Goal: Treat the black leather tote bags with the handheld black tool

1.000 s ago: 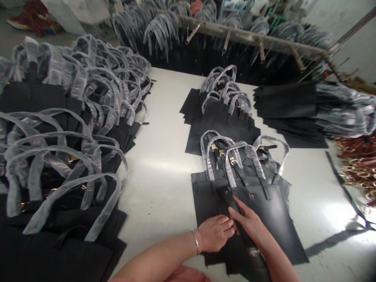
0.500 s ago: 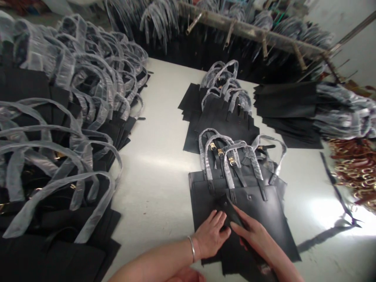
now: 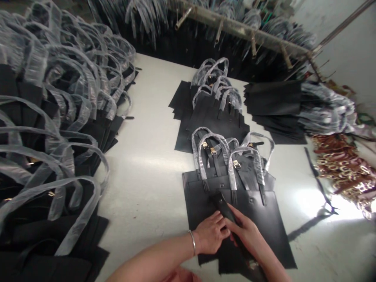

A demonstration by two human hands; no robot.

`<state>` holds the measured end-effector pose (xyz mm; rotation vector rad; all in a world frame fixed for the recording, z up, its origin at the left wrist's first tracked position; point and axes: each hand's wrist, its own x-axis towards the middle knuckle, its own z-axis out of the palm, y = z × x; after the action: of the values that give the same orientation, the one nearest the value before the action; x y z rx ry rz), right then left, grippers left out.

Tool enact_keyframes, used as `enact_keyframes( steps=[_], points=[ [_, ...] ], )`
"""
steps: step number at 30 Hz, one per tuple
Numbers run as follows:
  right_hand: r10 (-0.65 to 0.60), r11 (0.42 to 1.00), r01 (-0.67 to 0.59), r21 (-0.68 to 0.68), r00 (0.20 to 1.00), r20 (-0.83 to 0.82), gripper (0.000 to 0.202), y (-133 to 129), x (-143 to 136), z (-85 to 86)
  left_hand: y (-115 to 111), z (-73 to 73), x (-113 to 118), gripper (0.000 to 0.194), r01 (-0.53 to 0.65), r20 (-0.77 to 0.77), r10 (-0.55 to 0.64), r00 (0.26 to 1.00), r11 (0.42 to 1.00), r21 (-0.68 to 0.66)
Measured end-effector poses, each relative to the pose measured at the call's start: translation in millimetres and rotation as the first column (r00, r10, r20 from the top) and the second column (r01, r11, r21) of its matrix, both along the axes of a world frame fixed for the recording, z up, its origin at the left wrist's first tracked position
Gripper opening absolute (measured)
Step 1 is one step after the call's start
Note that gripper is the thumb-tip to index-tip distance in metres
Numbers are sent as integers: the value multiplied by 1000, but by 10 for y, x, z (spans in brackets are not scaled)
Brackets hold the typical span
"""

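My right hand (image 3: 246, 231) is closed around a long black leather strap (image 3: 225, 207). The strap slants over the black leather panels, and a metal fitting (image 3: 252, 264) shows near its lower end. My left hand (image 3: 210, 234), with a silver bangle at the wrist, is curled against the strap's left side, its fingertips meeting my right thumb. Beneath both hands, flat overlapping black bag panels (image 3: 268, 231) carry plastic-wrapped handles (image 3: 246, 150). Small gold buckles (image 3: 213, 151) lie between these handles. The strap's underside is hidden by my fingers.
On the white table (image 3: 138, 188), a large heap of black pieces with wrapped handles (image 3: 73, 78) fills the left. Another fanned stack (image 3: 217, 117) lies behind my work, a third (image 3: 273, 102) at right. Brown straps with gold rings (image 3: 343, 168) hang over the right edge; a pegged rack (image 3: 235, 33) stands behind.
The view has shifted right, so the piles appear further left. My left fingers have closed in on the strap and now meet my right thumb, which still grips it.
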<state>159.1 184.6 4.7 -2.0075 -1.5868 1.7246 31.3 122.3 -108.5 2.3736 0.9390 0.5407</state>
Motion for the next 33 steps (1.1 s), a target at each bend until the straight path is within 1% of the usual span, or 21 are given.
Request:
enact_keyframes(
  steps=[2,3,4,5,6,7,8,9,10,11,12,14,15,17,19,23,25,27,31,33],
  points=[
    [-97,986,102,128,994,-47,66,63,-6,-1,-26,34,-19,32,-16,-9,16,1000,1000,24],
    [-141,975,150,164,988,-68,68,94,-1,11,-35,49,-38,33,-12,-4,12,1000,999,32],
    [-174,968,187,166,981,-89,70,113,16,31,-35,61,-63,32,-3,12,2,1000,1000,28],
    [-196,969,210,134,975,-109,73,114,48,56,-17,69,-96,30,-3,39,3,999,1000,7],
    [-210,972,221,82,970,-121,76,94,92,79,21,74,-138,27,-31,75,33,997,999,-30],
    [-217,975,222,25,968,-129,77,54,144,96,85,75,-189,24,-91,113,100,989,993,-77],
    [-221,975,221,-20,966,-131,77,-2,198,102,176,74,-248,23,-175,145,192,971,976,-127],
    [-223,974,218,-53,966,-132,77,-69,248,96,291,71,-312,23,-262,162,289,943,950,-169],
    [-223,974,214,-75,966,-133,76,-140,289,76,428,67,-379,24,-330,164,362,918,924,-192],
    [-222,974,211,-85,965,-138,75,-207,317,45,578,63,-444,23,-353,154,383,911,916,-191],
    [-218,974,207,-88,965,-145,74,-264,332,9,735,60,-505,21,-322,132,346,929,931,-170],
    [-212,976,201,-86,966,-150,72,-338,329,-65,1037,59,-600,17,-148,47,154,987,982,-114],
    [-213,976,202,-86,965,-151,72,-355,318,-95,1169,58,-631,14,-49,-2,49,999,994,-97],
    [-218,975,206,-86,964,-152,70,-358,294,-132,1382,54,-661,11,104,-68,-110,992,991,-89],
    [-224,973,212,-89,962,-157,69,-341,281,-143,1524,41,-661,10,182,-82,-190,978,979,-97],
    [-238,970,226,-93,961,-138,69,-315,293,-127,1670,13,-648,15,294,-79,-301,950,951,-94],
    [-231,971,221,-87,965,-125,68,-311,303,-118,1704,13,-650,14,351,-74,-358,931,932,-93],
    [-214,975,206,-80,969,-121,67,-308,309,-114,1719,20,-645,15,384,-77,-392,917,918,-98],
    [-195,980,187,-71,974,-120,66,-302,307,-105,1708,27,-594,13,356,-131,-372,919,925,-132],
    [-186,982,179,-67,975,-119,66,-295,302,-97,1715,39,-573,13,335,-126,-358,925,926,-178]
  ],
)
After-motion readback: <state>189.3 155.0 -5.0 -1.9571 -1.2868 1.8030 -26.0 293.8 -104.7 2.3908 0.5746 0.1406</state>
